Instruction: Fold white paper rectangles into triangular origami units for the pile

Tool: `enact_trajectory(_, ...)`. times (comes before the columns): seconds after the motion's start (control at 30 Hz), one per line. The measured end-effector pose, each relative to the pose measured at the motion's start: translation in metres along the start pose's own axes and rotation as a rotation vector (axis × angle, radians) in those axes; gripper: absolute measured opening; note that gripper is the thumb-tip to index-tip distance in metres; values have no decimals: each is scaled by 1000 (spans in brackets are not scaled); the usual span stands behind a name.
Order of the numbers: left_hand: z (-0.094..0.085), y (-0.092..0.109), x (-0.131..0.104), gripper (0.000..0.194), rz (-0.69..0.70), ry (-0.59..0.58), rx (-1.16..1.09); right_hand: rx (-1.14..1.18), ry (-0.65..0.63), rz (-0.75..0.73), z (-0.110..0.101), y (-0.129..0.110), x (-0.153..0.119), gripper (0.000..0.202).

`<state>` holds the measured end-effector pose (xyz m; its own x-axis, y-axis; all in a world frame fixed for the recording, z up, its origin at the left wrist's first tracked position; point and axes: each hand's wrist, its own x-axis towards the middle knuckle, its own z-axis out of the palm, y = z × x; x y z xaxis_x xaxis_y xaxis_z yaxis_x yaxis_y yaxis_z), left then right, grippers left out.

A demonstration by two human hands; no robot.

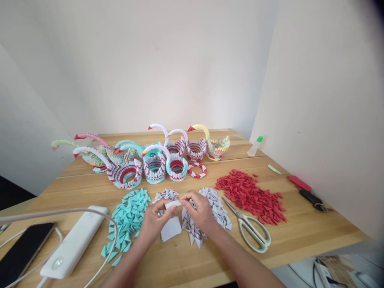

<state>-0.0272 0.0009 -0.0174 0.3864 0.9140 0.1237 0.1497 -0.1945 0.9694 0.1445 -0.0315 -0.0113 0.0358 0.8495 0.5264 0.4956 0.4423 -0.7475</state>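
Observation:
Between my two hands is a small folded strip of white paper [173,204]. My left hand [156,218] pinches its left end, thumb in front. The fingers of my right hand [199,210] grip the right end. Just below lies a stack of white paper slips [171,229]. Folded white paper triangles [211,196] are heaped around and behind my right hand, with a smaller white heap [166,195] behind my left. A pile of turquoise paper triangles [132,212] spreads to the left of my left hand.
Several folded-paper swans [126,174] and a red-and-white paper ring [197,170] stand behind. Red triangles [252,196], scissors [252,230], a glue bottle [255,147] and a black-handled cutter [313,199] are right. A white power bank [75,242], cable and phone [25,252] lie left.

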Motion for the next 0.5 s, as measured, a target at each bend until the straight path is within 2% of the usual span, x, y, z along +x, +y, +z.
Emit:
enact_trajectory(0.3, -1, 2, -1, 27, 48, 78, 25, 85, -27, 95, 3, 0, 0, 5)
enact_trajectory(0.43, -2, 2, -1, 26, 89, 87, 104, 86, -99, 145, 2, -1, 2, 27)
enact_trajectory(0.5, -2, 3, -1, 24, 112, 84, 140, 83, -167, 124, 2, -3, 2, 25)
